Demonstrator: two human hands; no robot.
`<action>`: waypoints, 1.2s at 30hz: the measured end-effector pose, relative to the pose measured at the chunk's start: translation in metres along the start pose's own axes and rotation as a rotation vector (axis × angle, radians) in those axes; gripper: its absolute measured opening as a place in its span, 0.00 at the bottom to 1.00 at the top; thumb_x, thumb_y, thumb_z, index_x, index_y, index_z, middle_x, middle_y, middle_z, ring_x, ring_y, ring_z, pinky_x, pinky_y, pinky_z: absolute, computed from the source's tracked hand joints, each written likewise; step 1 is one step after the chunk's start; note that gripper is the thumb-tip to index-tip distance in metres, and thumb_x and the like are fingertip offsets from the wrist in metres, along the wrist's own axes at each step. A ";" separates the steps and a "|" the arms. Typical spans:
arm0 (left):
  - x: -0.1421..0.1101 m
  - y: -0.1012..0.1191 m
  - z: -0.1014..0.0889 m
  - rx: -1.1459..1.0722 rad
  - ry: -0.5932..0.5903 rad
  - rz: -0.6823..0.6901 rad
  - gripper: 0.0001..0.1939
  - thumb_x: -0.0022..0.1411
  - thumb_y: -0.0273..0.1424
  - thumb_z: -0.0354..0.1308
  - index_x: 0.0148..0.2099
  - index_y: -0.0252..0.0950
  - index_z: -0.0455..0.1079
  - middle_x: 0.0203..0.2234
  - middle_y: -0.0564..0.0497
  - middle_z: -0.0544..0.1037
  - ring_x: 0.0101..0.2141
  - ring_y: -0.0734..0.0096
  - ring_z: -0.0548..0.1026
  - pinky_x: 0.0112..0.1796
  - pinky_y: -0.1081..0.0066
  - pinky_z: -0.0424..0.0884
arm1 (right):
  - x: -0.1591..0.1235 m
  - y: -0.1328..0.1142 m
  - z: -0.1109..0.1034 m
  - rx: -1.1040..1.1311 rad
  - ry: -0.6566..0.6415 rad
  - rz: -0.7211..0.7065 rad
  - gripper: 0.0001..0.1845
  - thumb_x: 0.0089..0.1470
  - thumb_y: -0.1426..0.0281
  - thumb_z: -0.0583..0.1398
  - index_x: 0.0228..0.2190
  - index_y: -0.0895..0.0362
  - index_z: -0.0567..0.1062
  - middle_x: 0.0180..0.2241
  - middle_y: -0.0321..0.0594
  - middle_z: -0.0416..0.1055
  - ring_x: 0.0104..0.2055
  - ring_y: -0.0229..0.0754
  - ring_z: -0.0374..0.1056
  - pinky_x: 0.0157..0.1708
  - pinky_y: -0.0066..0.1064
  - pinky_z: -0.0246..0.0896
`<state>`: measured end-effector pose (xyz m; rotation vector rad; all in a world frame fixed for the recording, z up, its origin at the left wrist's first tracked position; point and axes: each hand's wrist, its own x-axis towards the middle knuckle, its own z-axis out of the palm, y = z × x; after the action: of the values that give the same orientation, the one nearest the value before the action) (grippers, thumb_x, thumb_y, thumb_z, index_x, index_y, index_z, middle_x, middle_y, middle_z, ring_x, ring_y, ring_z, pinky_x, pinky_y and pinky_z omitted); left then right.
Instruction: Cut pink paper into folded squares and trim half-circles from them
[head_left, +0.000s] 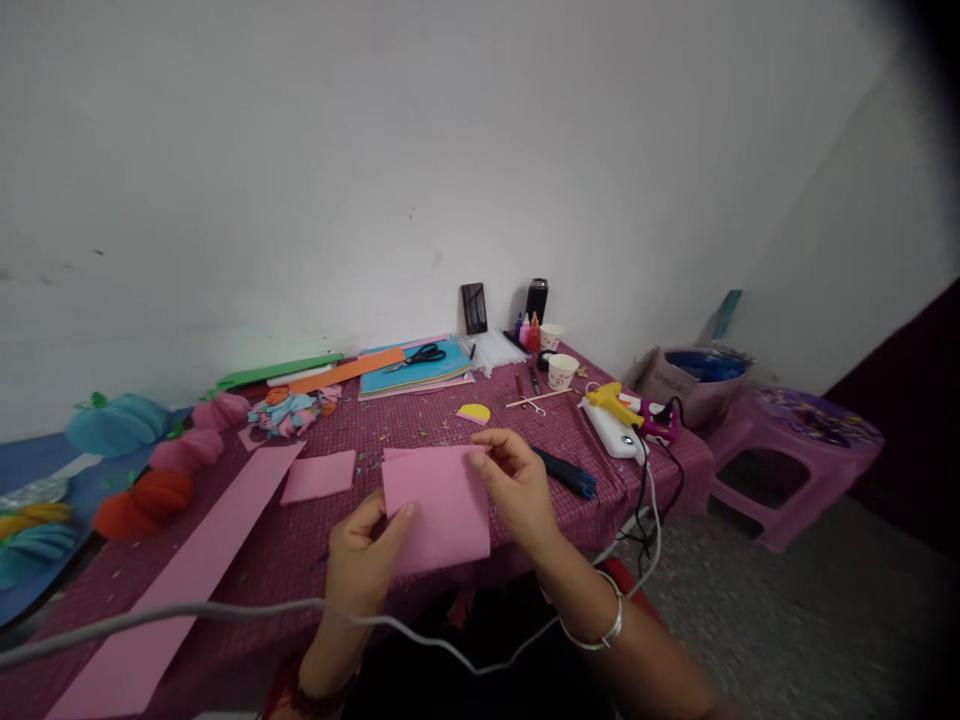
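A square of pink craft paper (pixel 442 515), apparently more than one layer, is held up over the table's front edge. My left hand (pixel 366 548) pinches its left side between thumb and fingers. At the upper right corner, my right hand (pixel 517 485) grips the same paper with thumb and fingertips. A smaller stack of pink squares (pixel 320 476) lies on the table to the left of my hands. Beside it stretches a long pink strip (pixel 202 560). A yellow and pink half-round piece (pixel 474 412) rests beyond the held paper.
Scissors (pixel 420 357) lie on blue sheets (pixel 450 362) at the back. A yellow glue gun (pixel 615 404) sits on a white power bank-like box (pixel 621 437) at right. Paper pumpkins (pixel 146 503) and scraps (pixel 289 410) are at left. A white cable (pixel 262 606) crosses in front.
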<state>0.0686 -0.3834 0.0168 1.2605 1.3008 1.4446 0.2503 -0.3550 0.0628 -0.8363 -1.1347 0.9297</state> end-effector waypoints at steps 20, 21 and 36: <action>-0.008 0.008 0.004 -0.105 -0.014 -0.080 0.15 0.49 0.38 0.66 0.38 0.34 0.79 0.34 0.47 0.82 0.34 0.62 0.77 0.37 0.67 0.73 | -0.004 -0.002 -0.005 -0.075 -0.067 -0.109 0.06 0.51 0.67 0.63 0.25 0.54 0.75 0.24 0.34 0.68 0.28 0.38 0.63 0.30 0.29 0.57; -0.008 0.009 0.005 -0.121 -0.023 -0.103 0.16 0.49 0.38 0.67 0.39 0.33 0.79 0.33 0.47 0.82 0.34 0.62 0.77 0.36 0.67 0.73 | -0.004 -0.003 -0.005 -0.073 -0.068 -0.106 0.06 0.51 0.67 0.63 0.24 0.54 0.75 0.24 0.34 0.68 0.28 0.38 0.62 0.30 0.29 0.57; -0.014 0.018 0.013 -0.148 0.059 0.017 0.11 0.54 0.35 0.64 0.31 0.36 0.66 0.23 0.56 0.72 0.25 0.76 0.68 0.27 0.78 0.64 | -0.007 0.004 -0.013 -0.029 -0.036 0.073 0.10 0.50 0.63 0.63 0.24 0.56 0.72 0.23 0.32 0.64 0.26 0.36 0.56 0.26 0.27 0.51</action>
<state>0.0850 -0.3976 0.0318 1.1416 1.1999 1.5705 0.2608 -0.3612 0.0533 -0.8922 -1.1574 0.9946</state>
